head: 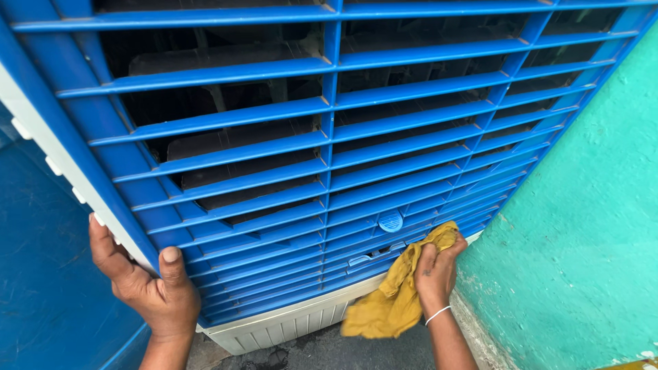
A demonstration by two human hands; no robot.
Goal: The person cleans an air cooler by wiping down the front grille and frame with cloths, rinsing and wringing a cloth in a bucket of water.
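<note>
Cooler: large blue plastic louvred grille (329, 137) on a white ribbed base (288, 322), with dark fan parts showing behind the slats.
Left hand: left hand (147, 281) grips the cooler's left edge, thumb laid on the blue frame, fingers wrapped around the white side.
Right hand: right hand (435, 270), a thin white bangle on its wrist, is closed around a crumpled mustard-yellow cloth (397, 291).
Cloth: pressed against the lower right slats, just beside a small round blue knob (390, 220); its loose end hangs down over the base.
Surroundings: rough turquoise painted wall (589, 226) stands close on the right.
</note>
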